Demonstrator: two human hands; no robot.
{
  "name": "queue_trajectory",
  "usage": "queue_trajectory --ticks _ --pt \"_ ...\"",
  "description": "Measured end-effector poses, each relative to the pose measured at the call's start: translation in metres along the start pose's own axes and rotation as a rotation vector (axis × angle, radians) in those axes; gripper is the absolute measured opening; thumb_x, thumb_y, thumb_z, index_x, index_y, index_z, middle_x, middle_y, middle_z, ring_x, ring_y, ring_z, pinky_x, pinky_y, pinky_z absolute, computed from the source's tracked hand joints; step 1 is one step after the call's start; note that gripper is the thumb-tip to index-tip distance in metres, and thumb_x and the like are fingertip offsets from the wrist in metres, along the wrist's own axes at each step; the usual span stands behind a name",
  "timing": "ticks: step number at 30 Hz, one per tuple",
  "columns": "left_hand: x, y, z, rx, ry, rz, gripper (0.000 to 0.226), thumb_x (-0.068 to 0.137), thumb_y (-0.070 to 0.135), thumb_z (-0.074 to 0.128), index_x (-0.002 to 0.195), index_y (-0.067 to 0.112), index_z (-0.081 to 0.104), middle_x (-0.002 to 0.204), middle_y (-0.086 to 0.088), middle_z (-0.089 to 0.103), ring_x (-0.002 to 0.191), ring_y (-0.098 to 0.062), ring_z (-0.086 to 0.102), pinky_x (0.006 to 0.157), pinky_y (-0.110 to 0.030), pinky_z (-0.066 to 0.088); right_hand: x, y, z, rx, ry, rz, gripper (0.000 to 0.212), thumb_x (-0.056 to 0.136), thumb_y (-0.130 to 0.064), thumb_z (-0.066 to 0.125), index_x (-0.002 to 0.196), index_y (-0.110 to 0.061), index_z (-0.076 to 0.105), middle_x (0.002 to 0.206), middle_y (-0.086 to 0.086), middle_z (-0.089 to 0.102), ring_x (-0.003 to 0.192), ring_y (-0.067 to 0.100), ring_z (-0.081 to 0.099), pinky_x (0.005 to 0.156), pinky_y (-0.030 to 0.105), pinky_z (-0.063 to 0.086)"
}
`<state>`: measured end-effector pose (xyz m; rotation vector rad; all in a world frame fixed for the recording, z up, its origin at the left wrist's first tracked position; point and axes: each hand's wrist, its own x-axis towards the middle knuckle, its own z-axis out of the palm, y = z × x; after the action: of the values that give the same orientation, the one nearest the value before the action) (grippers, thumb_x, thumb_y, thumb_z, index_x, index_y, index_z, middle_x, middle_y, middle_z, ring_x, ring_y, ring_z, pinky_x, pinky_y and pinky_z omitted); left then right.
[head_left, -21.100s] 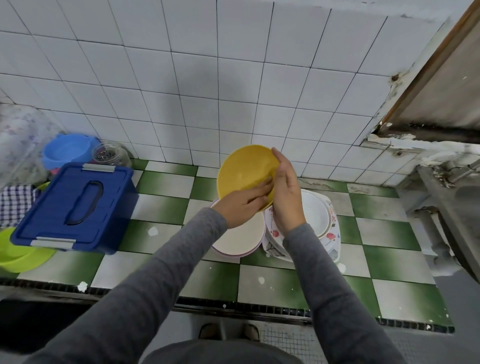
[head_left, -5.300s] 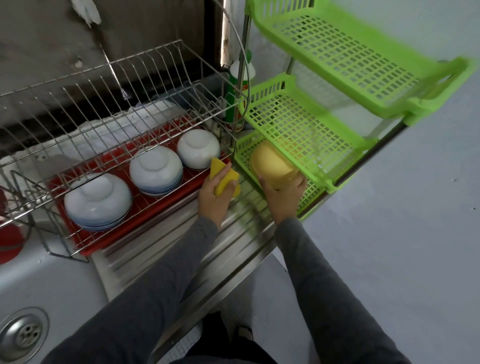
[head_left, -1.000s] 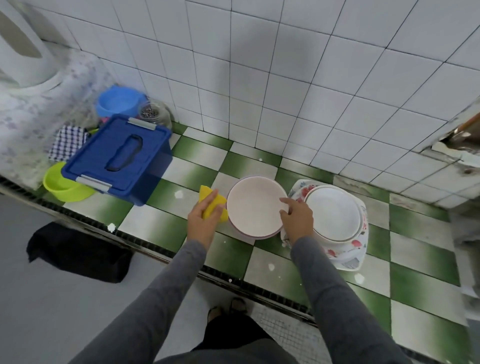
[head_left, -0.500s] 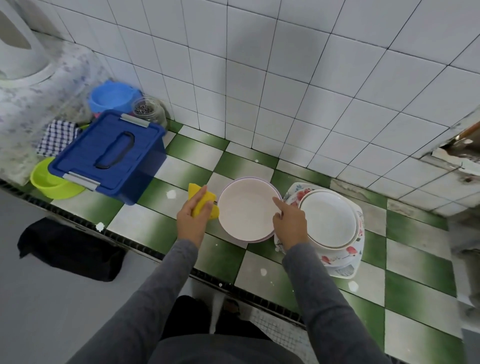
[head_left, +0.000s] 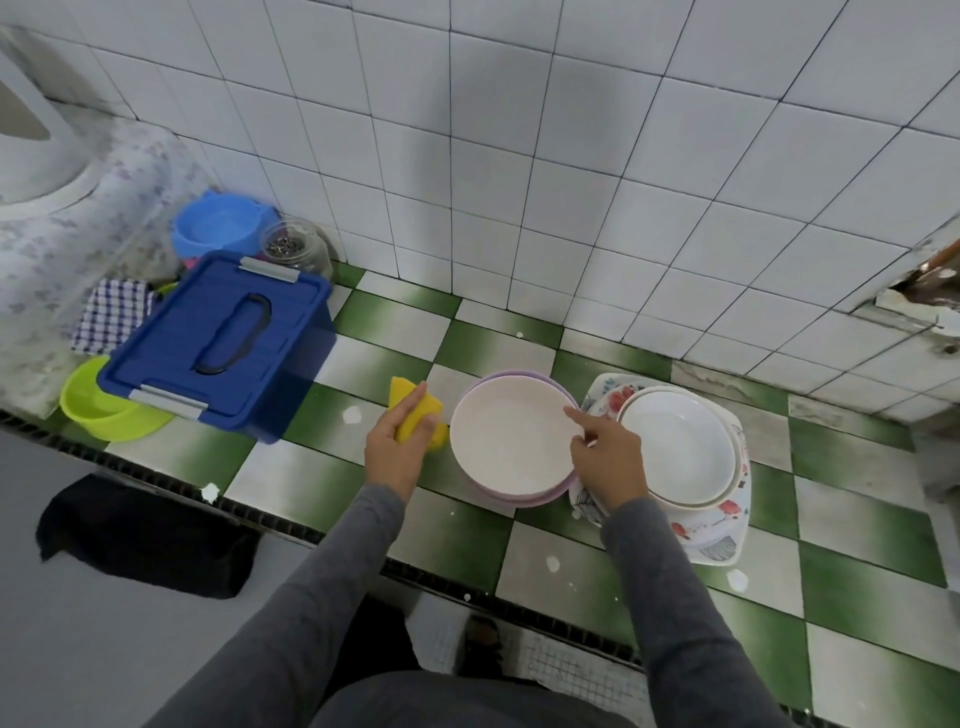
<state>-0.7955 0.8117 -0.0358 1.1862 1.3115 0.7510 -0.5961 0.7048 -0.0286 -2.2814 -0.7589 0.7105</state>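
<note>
- Two hands sit low over the green and white tiled surface (head_left: 649, 582), seen from the head camera, with one pale round plastic dish (head_left: 509, 441) right between them.
- The pale dish lies flat, open side up, on top of a purple round dish (head_left: 524, 500). It is round, so no side is longer than the other.
- The right hand (head_left: 608, 457) is nearer. Its pointing finger is stretched out and touches the right rim, and the other fingers are curled by the edge. I cannot tell if it has hold of the rim.
- The left hand (head_left: 395, 447) is curled round a yellow sponge (head_left: 410, 410), just beside the left rim but not touching the dish.
- I think the sponge has to go a short way to the right to wipe the dish.
- A stack of white bowls (head_left: 675, 447) on a flowery tray (head_left: 717, 525) sits close on the right, just behind the right hand. That side is tight.
- A big blue plastic box with a lid (head_left: 218, 343) and a lime green bowl (head_left: 98, 410) are well apart on the left. Nothing blocks the sponge.
</note>
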Motion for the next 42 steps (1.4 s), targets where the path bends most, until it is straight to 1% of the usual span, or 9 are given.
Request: queue_trajectory --ticks 3,7,12,23,28,30,32,35,42 --pt "0.005 0.004 0.001 0.032 -0.038 0.007 0.043 0.096 0.014 0.063 0.136 0.03 0.059 0.131 0.005 0.043 0.122 -0.018 0.042 0.109 -0.04 0.038 -0.002 -0.003 -0.001 0.033 0.003 0.003 0.042 0.099 -0.007 0.054 0.137 -0.022 0.061 0.135 0.009 0.062 0.102 0.015 0.052 0.108 0.034 0.045" --pt "0.005 0.005 0.007 0.054 -0.043 0.039 0.04 0.097 0.017 0.063 0.134 0.032 0.059 0.128 0.008 0.044 0.12 -0.015 0.041 0.107 -0.036 0.037 -0.008 -0.007 -0.005 0.075 0.045 -0.032 0.04 0.099 -0.007 0.054 0.136 -0.021 0.062 0.131 0.008 0.064 0.098 0.015 0.055 0.094 0.022 0.044" --pt "0.002 0.01 0.009 0.067 -0.056 0.069 0.041 0.098 0.018 0.061 0.135 0.034 0.057 0.126 0.008 0.043 0.118 -0.014 0.039 0.102 -0.029 0.035 -0.018 -0.009 -0.011 0.093 0.121 -0.088 0.039 0.098 -0.006 0.056 0.134 -0.019 0.063 0.121 0.009 0.069 0.091 0.015 0.056 0.088 0.022 0.043" --pt "-0.02 0.0 0.012 -0.015 -0.012 0.048 0.051 0.091 0.006 0.066 0.127 0.043 0.062 0.122 0.006 0.053 0.112 -0.021 0.053 0.101 -0.041 0.052 -0.035 -0.006 -0.02 0.118 0.097 -0.156 0.039 0.098 -0.009 0.058 0.134 -0.021 0.063 0.121 0.009 0.069 0.079 0.008 0.052 0.085 0.021 0.045" --pt "-0.029 -0.005 0.011 -0.026 -0.004 0.046 0.05 0.091 0.005 0.064 0.125 0.041 0.065 0.119 0.008 0.056 0.111 -0.023 0.056 0.099 -0.042 0.054 -0.037 0.008 -0.018 0.178 0.059 -0.152 0.038 0.097 -0.008 0.06 0.132 -0.021 0.065 0.09 -0.002 0.061 0.068 0.006 0.047 0.064 0.003 0.04" --pt "-0.031 -0.003 0.012 -0.045 -0.015 0.042 0.05 0.09 0.005 0.064 0.124 0.042 0.066 0.121 0.007 0.057 0.111 -0.024 0.058 0.096 -0.045 0.055 -0.036 0.013 -0.018 0.213 0.046 -0.161 0.036 0.098 -0.012 0.059 0.131 -0.024 0.066 0.093 -0.003 0.056 0.074 0.007 0.05 0.067 0.003 0.042" --pt "-0.033 0.0 0.012 -0.065 -0.025 0.04 0.051 0.089 0.004 0.064 0.12 0.045 0.067 0.12 0.008 0.058 0.109 -0.026 0.059 0.093 -0.046 0.057 -0.034 0.017 -0.018 0.294 -0.018 -0.166 0.034 0.099 -0.021 0.059 0.131 -0.032 0.065 0.118 0.001 0.058 0.094 0.01 0.057 0.082 0.012 0.05" --pt "-0.034 0.006 0.013 -0.107 -0.038 0.035 0.053 0.09 0.002 0.063 0.116 0.049 0.065 0.12 0.006 0.059 0.105 -0.025 0.06 0.087 -0.043 0.06 -0.042 0.021 -0.016 0.574 -0.183 -0.142 0.039 0.097 -0.03 0.063 0.132 -0.046 0.058 0.148 -0.003 0.044 0.127 0.021 0.051 0.103 0.043 0.052" --pt "-0.035 0.02 0.016 -0.164 -0.055 0.033 0.051 0.091 0.0 0.063 0.12 0.042 0.063 0.106 0.015 0.058 0.09 -0.015 0.059 0.079 -0.033 0.06 -0.054 0.021 -0.009 1.012 -0.327 -0.095 0.063 0.087 -0.022 0.059 0.137 -0.057 0.043 0.15 -0.016 0.037 0.136 0.027 0.041 0.096 0.048 0.055"
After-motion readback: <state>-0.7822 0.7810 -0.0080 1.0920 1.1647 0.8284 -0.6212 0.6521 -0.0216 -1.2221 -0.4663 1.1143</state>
